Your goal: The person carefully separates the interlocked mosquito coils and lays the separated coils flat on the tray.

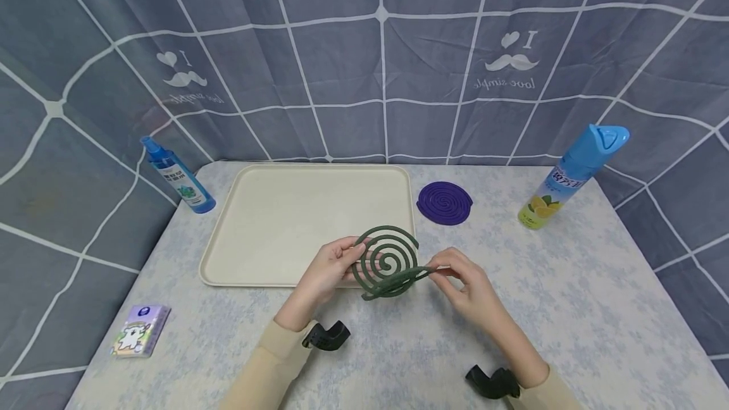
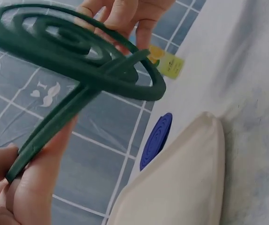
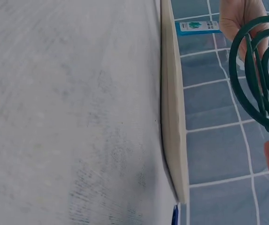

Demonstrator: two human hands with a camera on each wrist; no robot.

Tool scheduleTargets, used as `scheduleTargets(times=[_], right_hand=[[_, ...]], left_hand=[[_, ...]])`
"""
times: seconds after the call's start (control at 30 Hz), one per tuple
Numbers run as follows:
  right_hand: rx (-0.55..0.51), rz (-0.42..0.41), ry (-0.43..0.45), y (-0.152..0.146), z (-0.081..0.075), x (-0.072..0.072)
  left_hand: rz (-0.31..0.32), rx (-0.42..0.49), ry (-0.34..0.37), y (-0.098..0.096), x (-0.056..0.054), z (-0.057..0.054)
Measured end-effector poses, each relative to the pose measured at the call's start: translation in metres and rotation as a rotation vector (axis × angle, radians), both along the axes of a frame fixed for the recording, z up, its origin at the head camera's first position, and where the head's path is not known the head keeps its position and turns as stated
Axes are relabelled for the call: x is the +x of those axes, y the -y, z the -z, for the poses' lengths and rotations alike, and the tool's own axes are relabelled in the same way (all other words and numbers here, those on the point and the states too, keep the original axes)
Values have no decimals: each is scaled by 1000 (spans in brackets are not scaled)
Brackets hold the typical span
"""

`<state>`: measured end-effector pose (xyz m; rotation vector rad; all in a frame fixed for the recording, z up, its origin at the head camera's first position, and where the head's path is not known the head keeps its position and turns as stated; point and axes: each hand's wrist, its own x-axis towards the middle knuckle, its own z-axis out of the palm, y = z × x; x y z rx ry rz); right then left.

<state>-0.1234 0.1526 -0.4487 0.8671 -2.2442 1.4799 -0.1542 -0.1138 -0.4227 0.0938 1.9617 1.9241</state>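
Between the two hands, above the tray (image 1: 267, 226)'s near right corner, are green coils (image 1: 394, 282), probably two, tangled. The left hand (image 1: 333, 264) pinches the left side of the round one; the right hand (image 1: 464, 285) pinches the right tip of the other, which slants up rightward. Around them: one purple coil (image 1: 445, 203), nearer the right hand, one blue bottle (image 1: 181, 179), one spray can (image 1: 569, 176), one small pack (image 1: 140, 331).
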Motion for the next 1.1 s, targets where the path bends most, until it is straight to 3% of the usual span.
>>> scheduleTargets(times=[0.17, 0.3, 0.43, 0.57, 0.73, 0.9, 1.1], right_hand=[[-23, 26, -103, -4, -1, 1], [-35, 51, -90, -7, -3, 2], [-27, 69, -52, -11, -3, 4], [-83, 43, 86, -14, -4, 7], [-198, 15, 318, -22, -5, 9], [-244, -19, 430, -27, -7, 8], [-138, 16, 439, -23, -9, 5]], left_hand=[[-44, 110, 7, -1, 1, -1], [-46, 194, 3, -2, 3, -2], [-30, 208, -2, -3, 5, -4], [11, 241, 2, -3, 6, -3], [126, 287, 17, -4, 8, 1], [248, 197, 18, -6, 10, 4], [304, -1, -73, -12, 13, 0]])
